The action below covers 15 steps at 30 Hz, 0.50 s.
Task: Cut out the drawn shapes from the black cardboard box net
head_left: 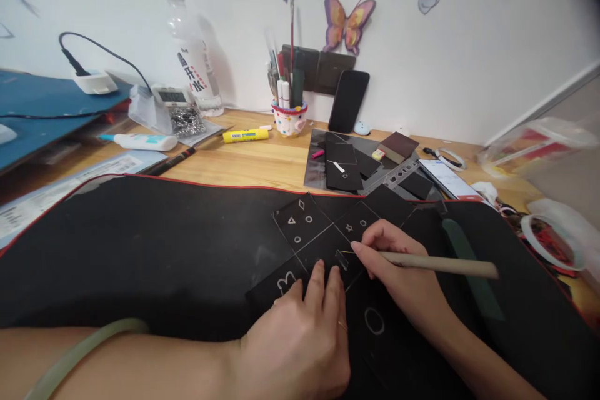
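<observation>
A wooden table (262,165) stands against a white wall, and a large black mat (140,250) with a red edge covers most of its near part. On the mat, in the middle, lies a black card (314,231). It is divided by thin scratched lines into squares, and small white shapes are cut or drawn in them: a diamond, a triangle, circles, a star and a figure three.

The left hand (300,337) lies flat on the near part of the card, the fingers stretched and pressing it down; its grip is released and holds nothing. A pale green band sits around the left forearm.

The right hand (398,262) comes from the right side. Its grip is clenched around a thin wooden stick (435,264), held like a pen, and the tip of the stick touches the card just beside the left fingertips.

Behind the mat, more black card pieces (344,165) lie in a pile on the table. Near them a dark phone (349,100) leans on the wall, and a small cup (289,117) holds brushes and pens. A yellow marker (244,135) lies to the left of the cup, and further left stands a clear bottle (194,69). At the far right lies a roll of tape (553,240).
</observation>
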Available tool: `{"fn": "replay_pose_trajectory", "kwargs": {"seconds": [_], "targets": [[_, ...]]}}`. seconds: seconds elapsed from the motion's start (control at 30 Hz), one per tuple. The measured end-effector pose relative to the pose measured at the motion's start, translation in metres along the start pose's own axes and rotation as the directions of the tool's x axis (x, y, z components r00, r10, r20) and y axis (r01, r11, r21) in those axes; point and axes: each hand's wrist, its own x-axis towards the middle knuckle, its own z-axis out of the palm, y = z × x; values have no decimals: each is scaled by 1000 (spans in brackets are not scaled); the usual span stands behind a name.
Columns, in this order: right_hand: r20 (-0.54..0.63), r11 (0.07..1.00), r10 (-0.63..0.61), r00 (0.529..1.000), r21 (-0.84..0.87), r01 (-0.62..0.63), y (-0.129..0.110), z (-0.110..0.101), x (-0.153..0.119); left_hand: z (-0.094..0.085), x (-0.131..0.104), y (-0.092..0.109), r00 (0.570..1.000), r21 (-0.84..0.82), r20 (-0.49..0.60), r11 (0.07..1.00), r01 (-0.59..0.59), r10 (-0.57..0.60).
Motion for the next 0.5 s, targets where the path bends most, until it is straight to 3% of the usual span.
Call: {"fn": "replay_pose_trajectory", "kwargs": {"seconds": [0.2, 0.5], "targets": [[-44, 999, 1, 999, 53, 1, 1, -2, 0, 0, 4, -3, 996, -19, 78, 999, 51, -50], [-31, 999, 52, 998, 7, -52, -1, -3, -3, -4, 2, 3, 1000, 55, -20, 998, 10, -9]]}}
